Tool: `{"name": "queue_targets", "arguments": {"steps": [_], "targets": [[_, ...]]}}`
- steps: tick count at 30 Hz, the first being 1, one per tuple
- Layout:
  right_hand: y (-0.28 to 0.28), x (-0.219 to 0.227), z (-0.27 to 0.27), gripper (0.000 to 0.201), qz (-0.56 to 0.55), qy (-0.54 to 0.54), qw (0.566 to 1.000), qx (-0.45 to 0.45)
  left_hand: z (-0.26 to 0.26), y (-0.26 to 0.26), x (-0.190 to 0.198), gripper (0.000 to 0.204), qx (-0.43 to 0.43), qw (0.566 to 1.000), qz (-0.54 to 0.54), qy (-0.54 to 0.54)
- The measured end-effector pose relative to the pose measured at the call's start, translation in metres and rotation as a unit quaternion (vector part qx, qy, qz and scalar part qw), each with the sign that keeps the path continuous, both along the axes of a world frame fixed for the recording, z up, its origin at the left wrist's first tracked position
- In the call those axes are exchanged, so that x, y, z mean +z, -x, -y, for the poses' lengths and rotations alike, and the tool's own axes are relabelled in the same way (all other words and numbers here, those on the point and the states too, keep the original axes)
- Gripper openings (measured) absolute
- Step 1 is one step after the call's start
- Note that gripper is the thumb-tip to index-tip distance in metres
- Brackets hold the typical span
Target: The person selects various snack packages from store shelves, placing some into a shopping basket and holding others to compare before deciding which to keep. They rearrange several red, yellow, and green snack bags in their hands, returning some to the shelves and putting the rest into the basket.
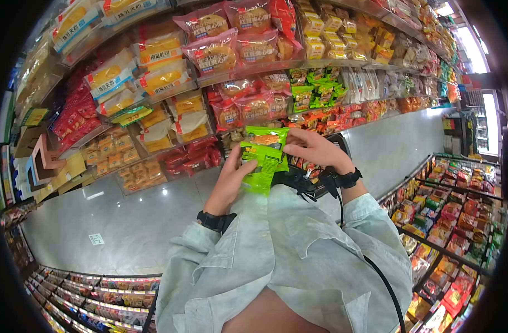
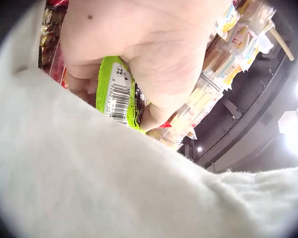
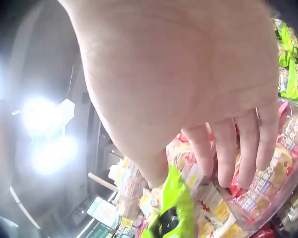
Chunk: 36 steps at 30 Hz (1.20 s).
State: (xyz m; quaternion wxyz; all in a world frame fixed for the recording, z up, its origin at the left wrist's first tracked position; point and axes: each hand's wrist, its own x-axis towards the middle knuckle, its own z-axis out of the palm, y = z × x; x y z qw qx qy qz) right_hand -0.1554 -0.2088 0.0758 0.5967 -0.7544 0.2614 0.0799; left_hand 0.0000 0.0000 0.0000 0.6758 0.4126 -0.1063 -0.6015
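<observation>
In the head view, my left hand (image 1: 227,180) grips a bright green snack packet (image 1: 260,169), thumb across its printed face. Another green packet (image 1: 268,136) with a food picture shows just behind and above it. The left wrist view has the packet's barcode side (image 2: 120,101) between thumb and fingers. My right hand (image 1: 319,151) is at the packets' right edge, its fingertips right by them. Seen from the right wrist, its fingers (image 3: 227,153) are extended and spread, and the thumb overlaps the top of a green packet (image 3: 176,206).
Ahead, shelves hold red bean breads (image 1: 212,53), yellow-packed toast (image 1: 162,80) and similar green packets (image 1: 315,91). A dark basket (image 1: 337,147) with packaged goods is beside my right forearm. Grey floor (image 1: 126,222) lies to the left; snack racks (image 1: 448,222) stand at the lower right.
</observation>
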Motion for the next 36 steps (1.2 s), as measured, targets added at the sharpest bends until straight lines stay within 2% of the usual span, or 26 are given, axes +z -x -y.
{"name": "queue_targets", "arguments": {"steps": [2, 3, 5, 6, 8, 10, 12, 16, 19, 20, 25, 27, 31, 32, 35, 36], "targets": [[0.012, 0.011, 0.002, 0.035, -0.103, 0.073, 0.991, 0.036, 0.015, 0.011, 0.005, 0.060, -0.039, 0.999, 0.004, 0.013], [-0.005, -0.016, -0.034, 0.033, -0.052, 0.028, 0.998, 0.007, -0.022, -0.014, 0.002, 0.058, -0.052, 0.998, 0.039, -0.018], [0.016, -0.029, -0.033, 0.031, -0.007, 0.006, 0.999, -0.052, -0.015, -0.003, -0.007, 0.055, -0.075, 0.996, 0.052, -0.008], [0.018, -0.014, -0.034, 0.030, -0.003, -0.037, 0.997, -0.075, -0.010, 0.004, -0.011, 0.053, -0.083, 0.994, 0.064, -0.004], [0.025, -0.016, -0.030, 0.033, -0.004, -0.056, 0.994, -0.098, -0.006, 0.007, -0.015, 0.050, -0.098, 0.989, 0.106, -0.005], [0.034, -0.023, -0.020, 0.035, 0.000, -0.062, 0.990, -0.125, -0.003, 0.010, -0.017, 0.050, -0.088, 0.993, 0.083, -0.018], [0.045, -0.034, -0.002, 0.035, 0.008, -0.053, 0.986, -0.157, 0.001, 0.013, -0.019, 0.047, -0.076, 0.995, 0.059, -0.035], [0.079, -0.067, 0.057, 0.035, -0.003, -0.071, 0.951, -0.301, 0.015, 0.019, -0.019, 0.037, -0.052, 0.996, 0.024, -0.074], [0.099, -0.082, 0.100, 0.035, 0.105, -0.111, 0.896, -0.418, 0.037, 0.026, -0.016, 0.031, -0.026, 0.994, 0.042, -0.099], [0.104, -0.084, 0.116, 0.035, 0.126, -0.097, 0.891, -0.425, 0.045, 0.027, -0.015, 0.030, -0.025, 0.992, 0.052, -0.109], [0.135, -0.111, 0.194, 0.032, 0.083, -0.037, 0.863, -0.496, 0.080, 0.040, -0.012, 0.028, 0.023, 0.984, 0.080, -0.155], [0.139, -0.118, 0.219, 0.029, 0.079, 0.006, 0.854, -0.515, 0.093, 0.048, -0.005, 0.028, 0.053, 0.980, 0.078, -0.175], [0.147, -0.145, 0.272, 0.027, 0.076, 0.045, 0.874, -0.478, 0.110, 0.061, 0.004, 0.029, 0.101, 0.970, 0.072, -0.211], [0.155, -0.170, 0.292, 0.028, 0.046, 0.087, 0.885, -0.454, 0.113, 0.063, 0.005, 0.029, 0.109, 0.968, 0.075, -0.216], [0.152, -0.190, 0.319, 0.035, 0.077, 0.159, 0.889, -0.422, 0.116, 0.070, 0.008, 0.029, 0.127, 0.962, 0.075, -0.229], [0.147, -0.177, 0.320, 0.041, 0.066, 0.158, 0.896, -0.410, 0.117, 0.073, 0.009, 0.029, 0.131, 0.961, 0.074, -0.232]]}}
